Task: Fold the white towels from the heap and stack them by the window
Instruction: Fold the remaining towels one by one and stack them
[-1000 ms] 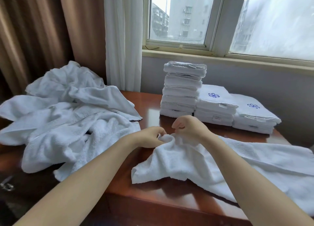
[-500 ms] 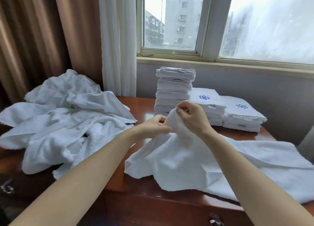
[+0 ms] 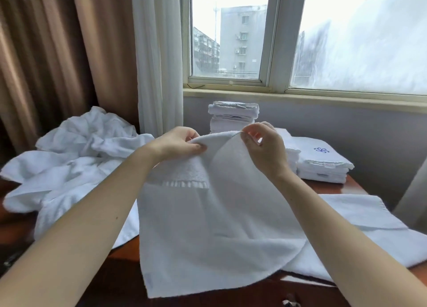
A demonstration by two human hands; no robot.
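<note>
Obs., centre of frame: one white towel [image 3: 219,214] was held up off the table [image 3: 355,186] by its top edge. The left hand [image 3: 178,144] gripped that edge with thumb and curled fingers. The right hand [image 3: 263,149] pinched it between thumb and forefinger, its other fingers fanned loose. The two hands were near each other but not touching, with a short span of hem sagging between them. The towel's long axis ran from the hands down toward the lower edge of the frame, and its bottom hem draped over the table's near side. The tall stack [image 3: 233,115] stood directly behind the hands in the upper centre, under the window [image 3: 231,41]. The lower stack [image 3: 323,168] sat to the right of it, so the right hand was judged the nearer to both. The unfolded heap [image 3: 76,163] lay at the left of the frame, beside the left forearm. Another flat towel [image 3: 360,214] lay at right, partly under the held one. Markings: a blue embroidered flower-like emblem [image 3: 321,150] on the lower stack's top towel, with no letters; a small reddish tag [image 3: 330,165] on its edge, too small to read; a faint tag [image 3: 149,280] at the held towel's lower left corner, also illegible.
</note>
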